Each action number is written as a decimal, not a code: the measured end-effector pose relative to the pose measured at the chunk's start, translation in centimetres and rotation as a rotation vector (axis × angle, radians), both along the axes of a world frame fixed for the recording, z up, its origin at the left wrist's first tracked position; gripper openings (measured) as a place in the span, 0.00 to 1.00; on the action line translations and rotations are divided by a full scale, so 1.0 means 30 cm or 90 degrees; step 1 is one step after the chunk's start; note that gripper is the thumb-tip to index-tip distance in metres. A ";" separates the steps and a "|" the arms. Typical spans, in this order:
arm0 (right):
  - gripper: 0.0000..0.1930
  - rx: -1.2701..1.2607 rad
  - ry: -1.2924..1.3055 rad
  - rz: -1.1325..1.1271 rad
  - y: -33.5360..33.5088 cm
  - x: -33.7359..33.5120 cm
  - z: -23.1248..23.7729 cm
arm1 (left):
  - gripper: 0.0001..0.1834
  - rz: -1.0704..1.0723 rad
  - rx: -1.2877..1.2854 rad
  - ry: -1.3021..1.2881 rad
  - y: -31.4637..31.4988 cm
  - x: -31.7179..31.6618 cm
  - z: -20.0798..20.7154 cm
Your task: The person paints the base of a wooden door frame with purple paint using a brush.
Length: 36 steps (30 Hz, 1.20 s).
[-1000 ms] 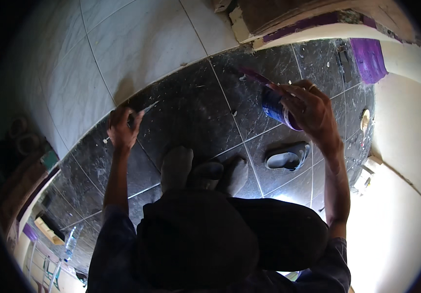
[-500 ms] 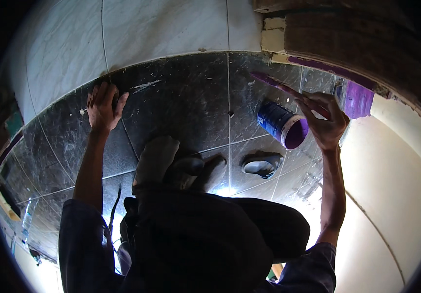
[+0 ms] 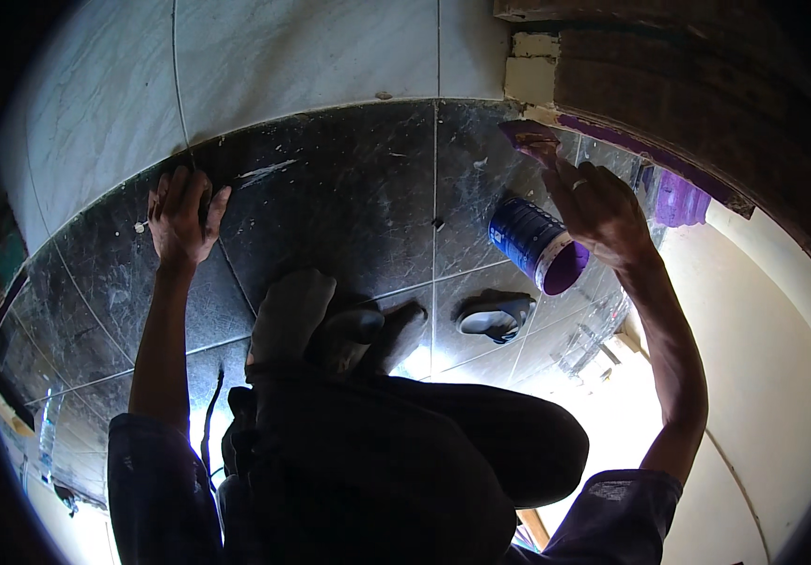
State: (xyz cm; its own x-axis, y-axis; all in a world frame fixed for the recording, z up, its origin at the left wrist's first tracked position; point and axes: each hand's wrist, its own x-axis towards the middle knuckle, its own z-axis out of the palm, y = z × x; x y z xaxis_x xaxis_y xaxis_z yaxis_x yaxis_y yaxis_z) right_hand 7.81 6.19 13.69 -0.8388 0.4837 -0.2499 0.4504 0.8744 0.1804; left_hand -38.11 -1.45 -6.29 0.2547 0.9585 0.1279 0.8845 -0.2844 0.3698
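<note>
The right hand (image 3: 601, 205) grips the paintbrush (image 3: 529, 138) at 1 o'clock; its head has swung nearer the cream-painted corner (image 3: 531, 81), now just beside it, contact unconfirmed. Paint can (image 3: 526, 233): 2 o'clock. Left hand (image 3: 182, 215), 10 o'clock: on the floor (image 3: 349, 188), visibly unladen.

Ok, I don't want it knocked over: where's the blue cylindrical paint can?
The blue cylindrical paint can is right of centre in the head view, between the right hand and the grey slipper.

Dark tiled floor (image 3: 349, 198); on it, blue can (image 3: 522, 234); grey slipper (image 3: 490, 322).
</note>
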 end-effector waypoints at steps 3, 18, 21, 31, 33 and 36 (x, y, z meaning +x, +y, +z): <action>0.10 0.030 -0.009 0.022 0.024 -0.020 -0.014 | 0.16 -0.004 0.005 0.006 0.016 0.016 0.009; 0.08 0.063 -0.128 0.012 0.019 -0.097 0.106 | 0.18 -0.003 0.001 -0.010 0.021 0.020 0.005; 0.08 0.046 -0.093 0.031 0.023 -0.083 0.055 | 0.18 -0.004 -0.002 0.011 0.003 0.003 0.006; 0.06 0.035 -0.046 0.021 0.071 -0.056 -0.075 | 0.18 0.000 -0.002 0.005 0.012 0.012 0.001; 0.06 0.038 -0.068 0.003 0.063 -0.065 -0.034 | 0.17 -0.003 0.006 0.005 0.020 0.016 -0.001; 0.07 0.024 -0.115 -0.021 0.028 -0.109 0.061 | 0.17 -0.001 0.006 0.003 0.006 0.009 0.011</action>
